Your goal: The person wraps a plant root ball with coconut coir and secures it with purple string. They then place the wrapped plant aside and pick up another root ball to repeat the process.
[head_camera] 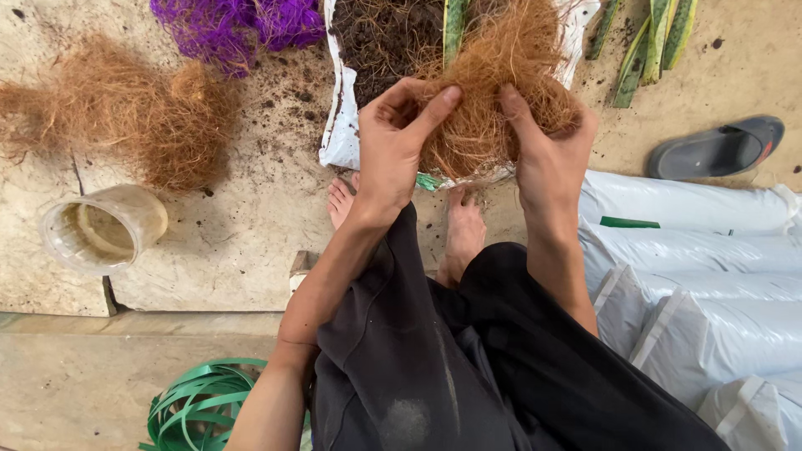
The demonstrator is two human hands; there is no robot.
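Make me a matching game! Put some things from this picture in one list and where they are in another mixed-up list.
Things:
1. clump of brown coconut fibre
2. clear round plastic tub
3. coil of green plastic strap
4. dark grey rubber sandal

Places:
A. far right, on the floor
B. bottom left, by the arm
C. between the left hand and right hand
D. left, lying on its side

Pairs: 1-C, 2-D, 3-B, 4-A

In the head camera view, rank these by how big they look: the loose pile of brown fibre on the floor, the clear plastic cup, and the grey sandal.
1. Loose fibre pile, largest.
2. Grey sandal and clear plastic cup: look alike, so unranked.
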